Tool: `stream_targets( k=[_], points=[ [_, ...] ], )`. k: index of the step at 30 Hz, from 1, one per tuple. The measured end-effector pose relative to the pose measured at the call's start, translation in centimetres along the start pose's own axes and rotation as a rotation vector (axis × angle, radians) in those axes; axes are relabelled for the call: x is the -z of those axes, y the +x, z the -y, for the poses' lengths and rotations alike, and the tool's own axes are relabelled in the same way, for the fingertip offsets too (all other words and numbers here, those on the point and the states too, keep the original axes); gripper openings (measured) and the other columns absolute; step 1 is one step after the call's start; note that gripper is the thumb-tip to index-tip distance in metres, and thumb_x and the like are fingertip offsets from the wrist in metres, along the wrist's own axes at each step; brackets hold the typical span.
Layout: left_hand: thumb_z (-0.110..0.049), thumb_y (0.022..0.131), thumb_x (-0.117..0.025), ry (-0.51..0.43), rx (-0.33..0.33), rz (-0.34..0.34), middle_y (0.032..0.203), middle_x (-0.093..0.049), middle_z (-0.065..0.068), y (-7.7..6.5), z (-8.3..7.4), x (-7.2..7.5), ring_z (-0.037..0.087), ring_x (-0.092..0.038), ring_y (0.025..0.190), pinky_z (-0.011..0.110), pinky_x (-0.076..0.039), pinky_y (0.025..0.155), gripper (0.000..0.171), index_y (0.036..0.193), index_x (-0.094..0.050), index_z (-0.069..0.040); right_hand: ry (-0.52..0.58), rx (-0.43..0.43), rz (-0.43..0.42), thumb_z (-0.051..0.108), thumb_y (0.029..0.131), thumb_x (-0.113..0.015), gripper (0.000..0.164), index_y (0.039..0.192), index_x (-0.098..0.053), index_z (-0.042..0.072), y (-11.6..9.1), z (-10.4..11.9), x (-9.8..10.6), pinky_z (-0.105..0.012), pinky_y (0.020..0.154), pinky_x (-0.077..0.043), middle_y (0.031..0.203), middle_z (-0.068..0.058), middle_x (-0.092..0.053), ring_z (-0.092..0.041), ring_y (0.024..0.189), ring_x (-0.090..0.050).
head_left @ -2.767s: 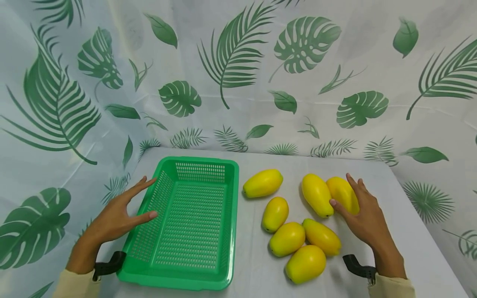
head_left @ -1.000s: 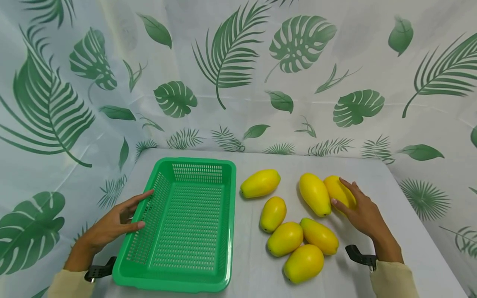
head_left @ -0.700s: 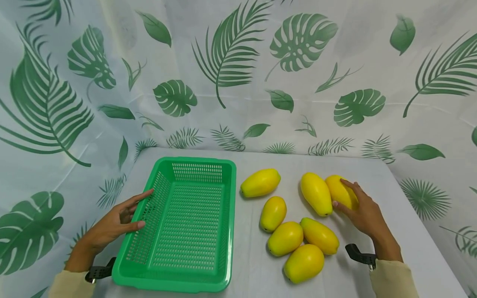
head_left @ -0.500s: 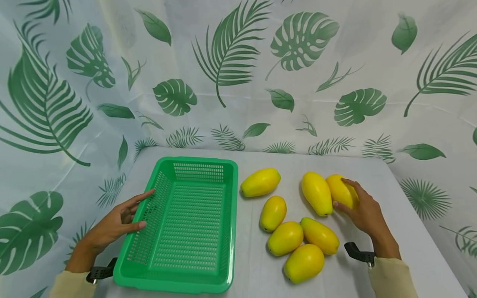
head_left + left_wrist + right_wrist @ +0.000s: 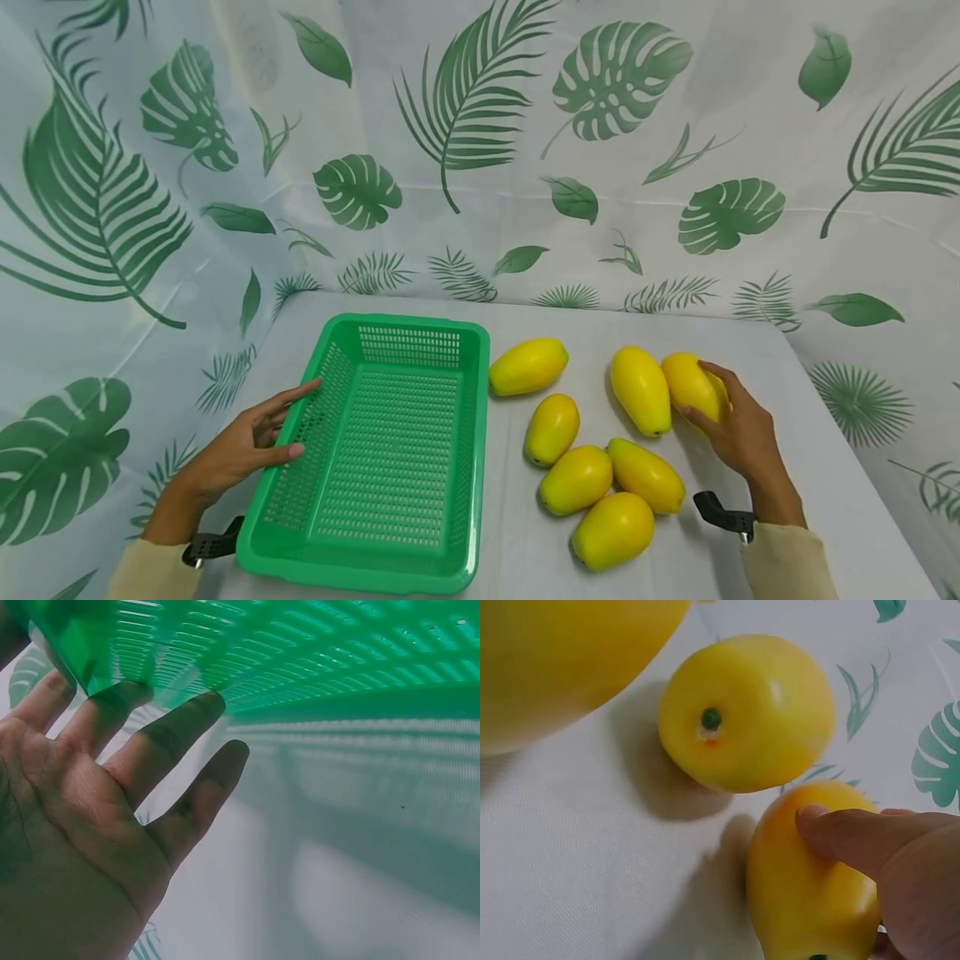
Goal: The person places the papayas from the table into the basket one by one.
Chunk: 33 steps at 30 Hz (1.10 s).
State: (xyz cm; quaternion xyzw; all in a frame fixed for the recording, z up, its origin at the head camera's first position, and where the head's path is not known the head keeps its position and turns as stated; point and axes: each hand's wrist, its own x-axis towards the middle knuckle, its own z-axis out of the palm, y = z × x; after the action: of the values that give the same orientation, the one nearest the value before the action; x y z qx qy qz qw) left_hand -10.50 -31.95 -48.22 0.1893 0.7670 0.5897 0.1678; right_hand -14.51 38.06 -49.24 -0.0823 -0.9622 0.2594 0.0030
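Note:
A green plastic basket (image 5: 390, 450) with slotted walls stands at the left of the table. My left hand (image 5: 232, 446) holds its left rim, thumb and index finger over the edge. In the left wrist view the other fingers (image 5: 161, 750) lie outside, under the slotted wall. My right hand (image 5: 742, 429) grips a yellow papaya (image 5: 686, 379) at the far right, its thumb on the near side and fingers round the far side. The right wrist view shows the thumb pressed on this papaya (image 5: 795, 877). Another papaya (image 5: 640, 390) lies just left of it.
Several more yellow papayas lie between basket and right hand: one at the back (image 5: 528, 367) close to the basket's right rim, and a cluster (image 5: 577, 481) nearer the front. A white cloth (image 5: 510, 533) covers the table; leaf-printed sheeting (image 5: 510, 208) surrounds it.
My left hand has come down onto the basket's rim, and the basket has shifted slightly right, towards the back papaya. My right hand has closed round the far-right papaya.

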Motion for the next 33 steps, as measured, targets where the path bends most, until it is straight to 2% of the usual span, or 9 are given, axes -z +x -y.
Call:
stream_targets(
  k=[4, 9, 14, 16, 19, 24, 27, 30, 33],
  points=[
    [0.003, 0.103, -0.060, -0.004, 0.007, -0.006, 0.181, -0.012, 0.004, 0.1, -0.1, -0.1, -0.010, -0.014, 0.156, 0.090, -0.007, 0.113, 0.083, 0.172, -0.023, -0.024, 0.008, -0.010, -0.014, 0.034, 0.103, -0.072, 0.085, 0.171, -0.022, 0.020, -0.2, 0.1, 0.0, -0.084, 0.110, -0.031, 0.167, -0.036, -0.030, -0.066, 0.142, -0.035],
    [0.005, 0.102, -0.060, -0.007, 0.001, -0.010, 0.181, -0.013, 0.005, 0.1, -0.2, -0.3, -0.018, -0.015, 0.153, 0.090, -0.005, 0.113, 0.083, 0.172, -0.024, -0.023, 0.022, -0.003, -0.051, 0.031, 0.103, -0.073, 0.085, 0.171, -0.022, 0.022, -0.6, 0.6, 0.4, -0.084, 0.110, -0.032, 0.167, -0.035, -0.031, -0.065, 0.142, -0.035],
    [0.005, 0.103, -0.061, -0.010, 0.003, -0.010, 0.181, -0.012, 0.005, 0.2, -0.2, -0.5, -0.019, -0.015, 0.152, 0.089, -0.005, 0.114, 0.083, 0.172, -0.023, -0.024, 0.028, 0.023, -0.080, 0.030, 0.103, -0.073, 0.085, 0.171, -0.022, 0.024, -0.9, 1.6, 1.2, -0.083, 0.105, -0.037, 0.166, -0.034, -0.034, -0.065, 0.137, -0.040],
    [0.004, 0.103, -0.061, -0.007, 0.006, -0.011, 0.181, -0.012, 0.005, 0.2, -0.2, -0.5, -0.017, -0.016, 0.152, 0.088, -0.007, 0.115, 0.083, 0.172, -0.023, -0.024, 0.028, 0.035, -0.090, 0.030, 0.103, -0.073, 0.085, 0.171, -0.022, 0.025, -1.0, 2.0, 1.5, -0.083, 0.103, -0.039, 0.166, -0.033, -0.035, -0.064, 0.135, -0.041],
    [0.003, 0.103, -0.061, 0.010, 0.016, -0.010, 0.181, -0.012, 0.005, 0.3, -0.3, -0.5, -0.015, -0.020, 0.152, 0.082, -0.017, 0.118, 0.083, 0.172, -0.023, -0.025, 0.036, 0.048, -0.105, 0.028, 0.103, -0.073, 0.085, 0.171, -0.022, 0.027, -1.3, 2.8, 1.9, -0.083, 0.102, -0.040, 0.166, -0.032, -0.036, -0.064, 0.135, -0.042],
    [0.001, 0.104, -0.062, 0.041, 0.024, -0.011, 0.181, -0.014, 0.005, 0.3, -0.3, -0.5, -0.013, -0.025, 0.151, 0.067, -0.034, 0.119, 0.083, 0.172, -0.023, -0.027, 0.070, 0.079, -0.129, 0.026, 0.102, -0.074, 0.085, 0.171, -0.024, 0.030, -1.8, 4.2, 2.5, -0.083, 0.103, -0.040, 0.167, -0.030, -0.037, -0.062, 0.137, -0.043],
    [0.002, 0.103, -0.062, 0.036, 0.020, -0.014, 0.181, -0.014, 0.005, 0.3, -0.2, -0.5, -0.013, -0.025, 0.152, 0.043, -0.045, 0.122, 0.083, 0.171, -0.024, -0.027, 0.090, 0.103, -0.143, 0.023, 0.102, -0.075, 0.085, 0.170, -0.025, 0.032, -2.1, 5.1, 2.8, -0.083, 0.103, -0.040, 0.167, -0.029, -0.038, -0.061, 0.136, -0.044],
    [0.002, 0.103, -0.063, 0.021, 0.015, -0.017, 0.180, -0.015, 0.005, 0.3, 0.0, -0.5, -0.012, -0.028, 0.152, 0.015, -0.042, 0.113, 0.083, 0.171, -0.025, -0.027, 0.110, 0.138, -0.162, 0.020, 0.101, -0.076, 0.085, 0.170, -0.027, 0.032, -2.5, 6.0, 3.1, -0.083, 0.101, -0.041, 0.165, -0.029, -0.041, -0.059, 0.134, -0.046],
    [0.002, 0.103, -0.062, 0.005, 0.002, -0.009, 0.180, -0.014, 0.007, 0.4, 0.2, -0.5, -0.010, -0.031, 0.152, 0.010, -0.040, 0.110, 0.083, 0.171, -0.024, -0.024, 0.129, 0.183, -0.180, 0.017, 0.100, -0.077, 0.085, 0.169, -0.030, 0.031, -3.0, 6.9, 3.3, -0.083, 0.099, -0.042, 0.163, -0.030, -0.043, -0.059, 0.130, -0.049]
  ],
)
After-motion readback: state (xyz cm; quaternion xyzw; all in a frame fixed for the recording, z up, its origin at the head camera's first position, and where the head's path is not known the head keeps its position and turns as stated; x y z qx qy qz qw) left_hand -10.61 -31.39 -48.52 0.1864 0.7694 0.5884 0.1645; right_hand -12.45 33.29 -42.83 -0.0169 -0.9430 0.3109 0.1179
